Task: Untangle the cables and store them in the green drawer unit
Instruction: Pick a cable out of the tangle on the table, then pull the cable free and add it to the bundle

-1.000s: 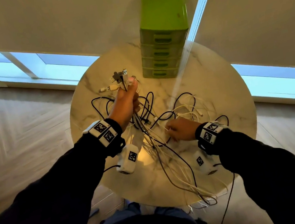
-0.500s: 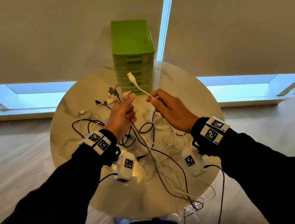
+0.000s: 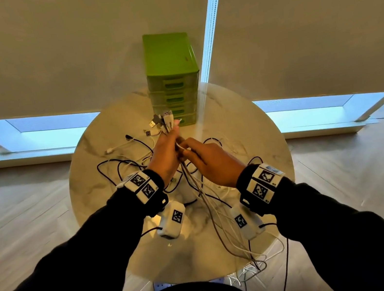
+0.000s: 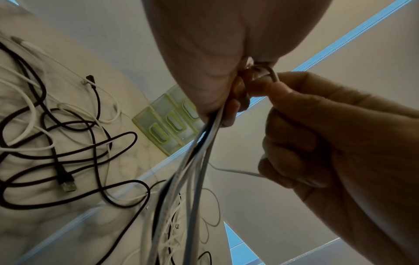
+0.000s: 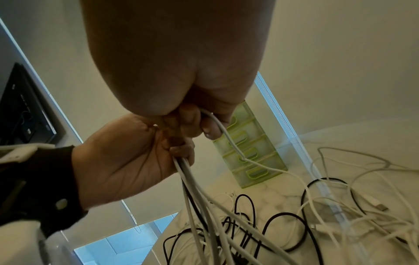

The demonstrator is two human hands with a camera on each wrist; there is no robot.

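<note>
Above the marble table [image 3: 248, 135], my left hand [image 3: 165, 153] grips a cable bundle [image 3: 164, 120]; my right hand [image 3: 210, 161] pinches one white cable [image 5: 229, 141]. Green drawer unit [image 3: 170, 72]: drawers closed, contents hidden.

— What can't you make out?
— Your left hand [image 3: 165, 153] covers the bundle of cables [image 3: 193, 178] inside its grip, so you can't count them.
— Anything else?
— The cables' loose ends drop past the table [image 3: 256, 139] edge, and your right hand [image 3: 210, 161] hides its own fingertips in the head view.
</note>
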